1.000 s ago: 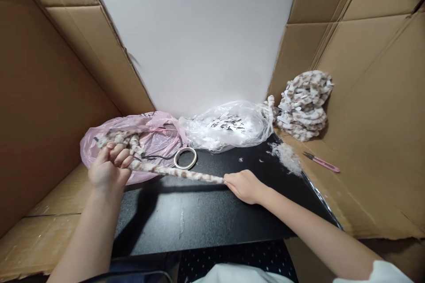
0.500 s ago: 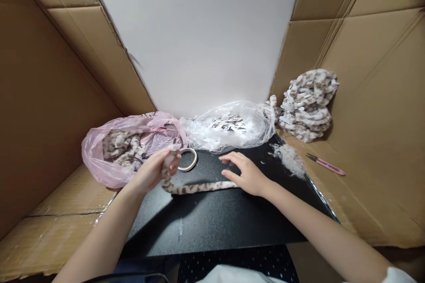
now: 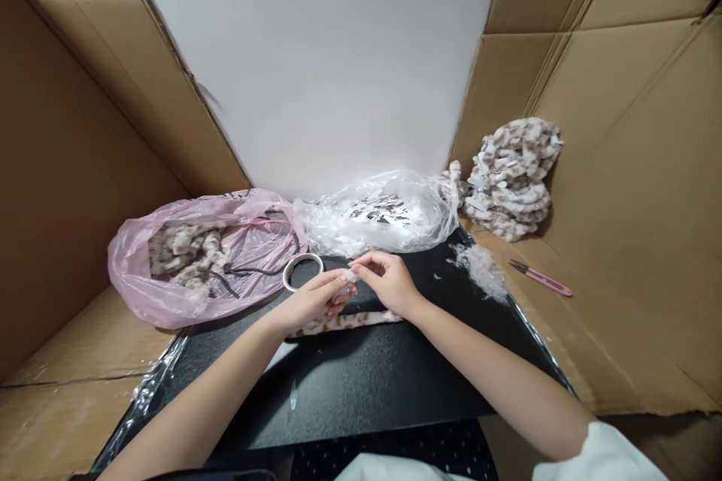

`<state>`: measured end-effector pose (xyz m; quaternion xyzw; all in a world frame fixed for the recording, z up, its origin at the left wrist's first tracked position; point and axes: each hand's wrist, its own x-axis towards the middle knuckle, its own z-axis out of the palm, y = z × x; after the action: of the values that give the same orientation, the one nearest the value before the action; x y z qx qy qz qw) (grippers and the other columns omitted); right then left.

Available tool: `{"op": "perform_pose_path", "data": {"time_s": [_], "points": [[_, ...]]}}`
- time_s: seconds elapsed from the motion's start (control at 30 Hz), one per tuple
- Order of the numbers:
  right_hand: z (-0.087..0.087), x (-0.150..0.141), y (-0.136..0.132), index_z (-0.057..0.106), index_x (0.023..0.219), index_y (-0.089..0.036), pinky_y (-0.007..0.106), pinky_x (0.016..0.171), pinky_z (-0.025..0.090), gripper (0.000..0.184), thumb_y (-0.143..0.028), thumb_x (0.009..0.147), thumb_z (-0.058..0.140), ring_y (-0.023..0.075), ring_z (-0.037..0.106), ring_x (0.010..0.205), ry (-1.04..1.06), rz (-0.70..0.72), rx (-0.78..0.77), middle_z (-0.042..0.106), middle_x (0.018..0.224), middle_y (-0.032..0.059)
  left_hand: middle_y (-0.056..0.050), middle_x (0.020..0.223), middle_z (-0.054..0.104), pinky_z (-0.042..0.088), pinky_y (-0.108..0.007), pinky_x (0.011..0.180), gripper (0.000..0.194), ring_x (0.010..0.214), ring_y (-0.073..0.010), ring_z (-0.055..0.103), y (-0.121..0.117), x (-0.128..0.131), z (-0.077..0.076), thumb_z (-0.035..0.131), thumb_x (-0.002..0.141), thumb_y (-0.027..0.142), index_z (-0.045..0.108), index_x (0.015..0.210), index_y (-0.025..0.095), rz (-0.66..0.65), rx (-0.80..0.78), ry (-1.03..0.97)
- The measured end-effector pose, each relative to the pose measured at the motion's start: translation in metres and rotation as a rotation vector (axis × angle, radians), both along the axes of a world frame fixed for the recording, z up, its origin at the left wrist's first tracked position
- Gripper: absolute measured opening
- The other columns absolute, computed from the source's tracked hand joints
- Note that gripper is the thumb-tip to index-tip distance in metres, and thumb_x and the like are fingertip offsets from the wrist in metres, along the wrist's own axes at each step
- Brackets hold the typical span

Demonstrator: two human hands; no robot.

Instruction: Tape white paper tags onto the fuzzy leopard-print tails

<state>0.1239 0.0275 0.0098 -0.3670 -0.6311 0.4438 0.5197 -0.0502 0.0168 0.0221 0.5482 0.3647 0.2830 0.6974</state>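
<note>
A long furry strip (image 3: 344, 322) with brown and white spots lies across the black tabletop (image 3: 361, 383). My left hand (image 3: 309, 303) grips one end of it, lifted off the surface. My right hand (image 3: 386, 283) meets that end with fingertips pinched on the fluffy tip. A white tape ring (image 3: 301, 271) sits just left of both hands.
A pink plastic bag (image 3: 192, 255) with more spotted strips lies at the left; a clear bag (image 3: 383, 214) behind the hands. A heap of spotted strips (image 3: 511, 176), a tuft of white fluff (image 3: 479, 267) and pink snips (image 3: 541, 279) are at the right. Cardboard walls surround the table.
My left hand pulled the strip out of the pink bag and carried its end to the middle. My right hand let go of the far end and came to pinch the raised end.
</note>
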Motion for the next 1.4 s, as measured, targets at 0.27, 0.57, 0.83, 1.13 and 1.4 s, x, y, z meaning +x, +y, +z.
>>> {"op": "perform_pose_path", "data": {"time_s": [0.27,0.57,0.83,1.13,1.4], "points": [[-0.008,0.018,0.013,0.071,0.096,-0.019,0.029,0.07,0.051,0.024,-0.034,0.081,0.061,0.0172,0.065,0.076,-0.021,-0.073,-0.034,0.073,0.09,0.0059,0.009,0.057,0.026,0.017,-0.015,0.041,0.028,0.045,-0.0057,0.018,0.003,0.016,-0.017,0.057,0.083,0.045,0.05,0.081,0.018,0.063,-0.195,-0.073],[0.03,0.061,0.128,0.071,0.102,-0.017,0.03,0.085,0.047,0.025,-0.012,0.084,0.053,0.0202,0.064,0.096,-1.012,-0.379,0.106,0.071,0.109,0.0094,-0.003,0.086,0.053,0.043,-0.023,0.068,0.025,0.078,-0.0139,0.049,0.008,0.02,-0.019,0.065,0.079,0.042,0.069,0.085,0.018,0.274,0.321,0.089],[0.017,0.032,0.172,0.075,0.092,-0.011,0.054,0.103,0.026,0.023,-0.004,0.079,0.058,0.0335,0.057,0.114,-1.257,-0.44,0.003,0.071,0.107,0.0224,-0.007,0.092,0.066,0.048,-0.028,0.078,0.034,0.088,-0.0194,0.061,0.008,0.002,-0.021,0.065,0.079,0.049,0.072,0.091,0.018,0.328,0.285,0.101],[0.048,0.049,0.14,0.075,0.089,-0.018,0.031,0.079,0.049,0.019,-0.031,0.083,0.063,0.0207,0.068,0.085,-0.994,-0.518,0.031,0.076,0.089,0.0077,-0.003,0.071,0.068,0.036,-0.018,0.045,0.043,0.046,-0.0062,0.047,-0.001,0.015,-0.025,0.067,0.075,0.053,0.061,0.093,0.015,0.289,0.104,0.009],[0.023,0.034,0.03,0.075,0.068,-0.016,0.028,0.056,0.049,0.019,-0.036,0.067,0.076,0.0186,0.065,0.059,-0.344,-0.237,0.059,0.073,0.065,0.0056,0.0,0.065,0.063,0.028,-0.016,0.041,0.039,0.043,-0.0044,0.042,0.0,0.017,-0.026,0.073,0.069,0.05,0.059,0.077,0.014,0.38,0.092,-0.011]]}}
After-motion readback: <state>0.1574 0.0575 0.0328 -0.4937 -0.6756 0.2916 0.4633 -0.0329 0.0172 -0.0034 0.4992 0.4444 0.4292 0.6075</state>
